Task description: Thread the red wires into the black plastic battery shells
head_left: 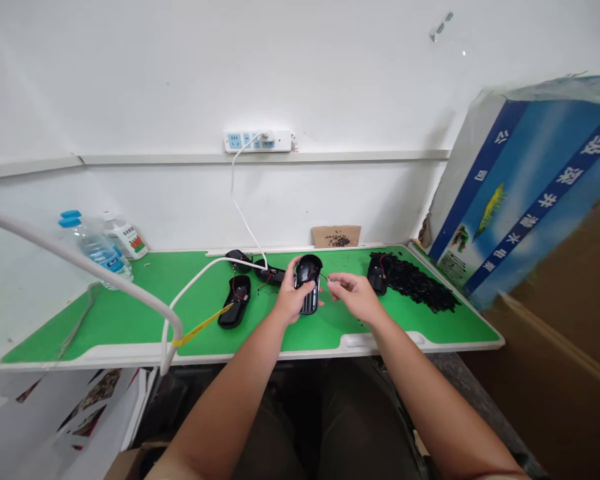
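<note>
My left hand [293,293] is wrapped round a black plastic housing [309,270], raised over the green mat with its hollow side showing. Just right of it, my right hand [350,292] pinches something small and thin, too small to make out, close to the housing's right edge. Other black housings with red wires lie on the mat: one [236,303] to the left, one [377,275] to the right, and more behind my left hand. A long heap of small black parts [423,285] spreads at the right.
A white cable loops across the left, with a yellow tie [203,325]. Bottles [103,252] stand at the back left. A cardboard piece [336,237] with small dark bits leans at the back. A large blue box [525,193] is at the right; a power strip [258,141] is on the wall.
</note>
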The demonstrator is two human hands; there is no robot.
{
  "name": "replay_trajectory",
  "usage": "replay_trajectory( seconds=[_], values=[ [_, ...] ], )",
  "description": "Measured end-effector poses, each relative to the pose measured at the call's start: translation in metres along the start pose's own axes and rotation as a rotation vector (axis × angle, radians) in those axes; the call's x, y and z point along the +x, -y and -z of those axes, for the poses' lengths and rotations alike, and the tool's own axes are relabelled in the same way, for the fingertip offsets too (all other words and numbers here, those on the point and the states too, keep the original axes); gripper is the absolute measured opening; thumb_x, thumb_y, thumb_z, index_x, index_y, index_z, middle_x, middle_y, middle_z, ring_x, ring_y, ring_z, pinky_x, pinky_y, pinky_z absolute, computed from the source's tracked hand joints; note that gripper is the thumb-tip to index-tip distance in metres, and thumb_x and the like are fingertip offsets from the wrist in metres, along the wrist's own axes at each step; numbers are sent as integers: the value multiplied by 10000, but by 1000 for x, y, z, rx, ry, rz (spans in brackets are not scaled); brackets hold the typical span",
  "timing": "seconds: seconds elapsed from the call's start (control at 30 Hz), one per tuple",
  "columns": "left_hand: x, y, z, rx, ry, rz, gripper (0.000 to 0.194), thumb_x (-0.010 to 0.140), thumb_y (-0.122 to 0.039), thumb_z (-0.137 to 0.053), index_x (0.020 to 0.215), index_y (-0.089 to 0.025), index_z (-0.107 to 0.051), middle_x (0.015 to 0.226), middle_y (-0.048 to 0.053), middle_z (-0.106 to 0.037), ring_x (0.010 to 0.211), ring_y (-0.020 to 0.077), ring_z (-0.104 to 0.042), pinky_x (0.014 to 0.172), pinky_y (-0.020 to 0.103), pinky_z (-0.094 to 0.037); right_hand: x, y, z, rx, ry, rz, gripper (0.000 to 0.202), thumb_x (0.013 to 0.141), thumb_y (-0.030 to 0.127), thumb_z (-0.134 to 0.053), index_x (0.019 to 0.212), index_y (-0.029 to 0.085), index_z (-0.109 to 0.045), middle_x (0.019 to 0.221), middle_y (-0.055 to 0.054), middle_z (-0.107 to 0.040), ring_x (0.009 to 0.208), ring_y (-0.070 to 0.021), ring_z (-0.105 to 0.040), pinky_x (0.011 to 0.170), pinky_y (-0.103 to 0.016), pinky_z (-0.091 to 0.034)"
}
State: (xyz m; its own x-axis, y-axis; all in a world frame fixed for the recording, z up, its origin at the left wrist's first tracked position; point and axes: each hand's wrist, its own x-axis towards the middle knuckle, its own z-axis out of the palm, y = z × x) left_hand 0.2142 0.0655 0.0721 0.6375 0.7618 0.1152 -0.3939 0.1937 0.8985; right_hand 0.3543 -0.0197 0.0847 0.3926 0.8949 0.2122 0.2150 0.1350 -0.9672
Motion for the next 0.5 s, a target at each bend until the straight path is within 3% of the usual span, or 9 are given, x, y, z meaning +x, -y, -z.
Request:
replay_trajectory(
  seconds=[0.17, 0.33, 0.4, 0.5],
  values=[
    [3, 4, 0, 57, -75, 26, 723, 673, -190, -639, 1297, -363, -318, 1046, 60, -538, 667, 188, -603, 516, 349, -541, -2, 19, -4, 138, 96, 12, 447, 662, 422, -705, 980, 123, -609, 674, -20, -620, 567, -116, -575, 586, -273, -487],
    [5, 9, 2, 127, -78, -67, 601, 667, -161, -630, 1217, -307, -437, 1037, 46, -563, 634, 149, -578, 544, 303, -522, 8, 34, -14, 21, 304, 7, 352, 669, 375, -687, 928, 140, -641, 722, -32, -642, 611, -134, -593, 600, -290, -507],
    [4, 7, 2, 63, -75, -80, 633, 666, -160, -643, 1234, -317, -412, 1063, 43, -559, 674, 157, -589, 577, 308, -524, 11, 35, -16, -120, 288, 56, 290, 682, 325, -666, 905, 140, -655, 730, -36, -642, 620, -133, -584, 593, -273, -492],
    [2, 2, 3, -111, -18, -93, 787, 636, -126, -666, 1308, -340, -319, 1087, 40, -557, 785, 179, -601, 681, 338, -524, 10, 30, -16, -207, 163, 115, 327, 688, 293, -643, 976, 139, -631, 706, -27, -626, 611, -127, -567, 579, -255, -468]
  ],
)
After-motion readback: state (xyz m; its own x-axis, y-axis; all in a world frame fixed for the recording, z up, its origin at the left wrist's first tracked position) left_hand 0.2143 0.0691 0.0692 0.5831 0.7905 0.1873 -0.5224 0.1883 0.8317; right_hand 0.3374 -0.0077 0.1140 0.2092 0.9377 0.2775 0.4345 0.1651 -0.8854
